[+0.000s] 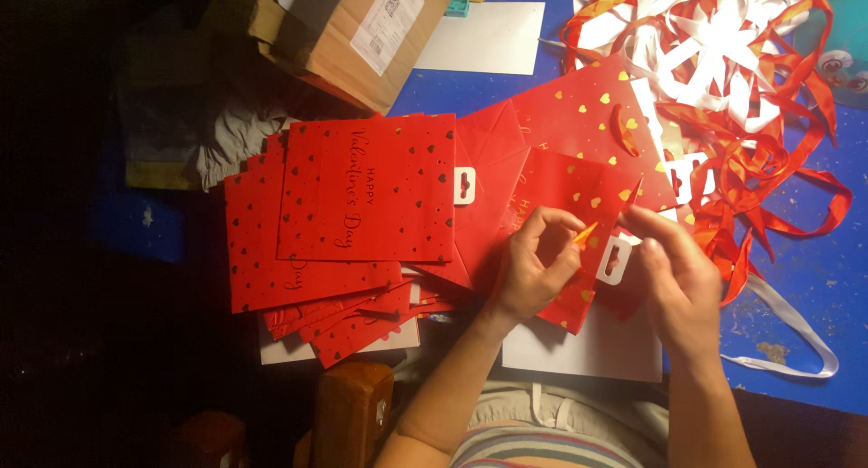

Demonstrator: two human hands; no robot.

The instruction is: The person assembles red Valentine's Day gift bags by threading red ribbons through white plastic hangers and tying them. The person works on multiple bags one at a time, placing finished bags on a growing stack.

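My left hand (535, 267) pinches the tip of a red-orange ribbon (587, 233) above a folded red gift bag (579, 197) with gold hearts. My right hand (676, 278) is beside it, fingers closed on the same ribbon near the bag's white handle reinforcement (617, 260). The bag lies on my lap edge and the blue table (796, 269). A stack of flat red gift bags (362, 197) lies to the left of my hands.
A heap of red and white ribbons (723, 61) covers the table's upper right. A cardboard box (362, 34) sits at the top, with a white sheet (484, 38) beside it. A brown wooden object (353, 414) stands near my knee. White card (588, 350) lies under the bag.
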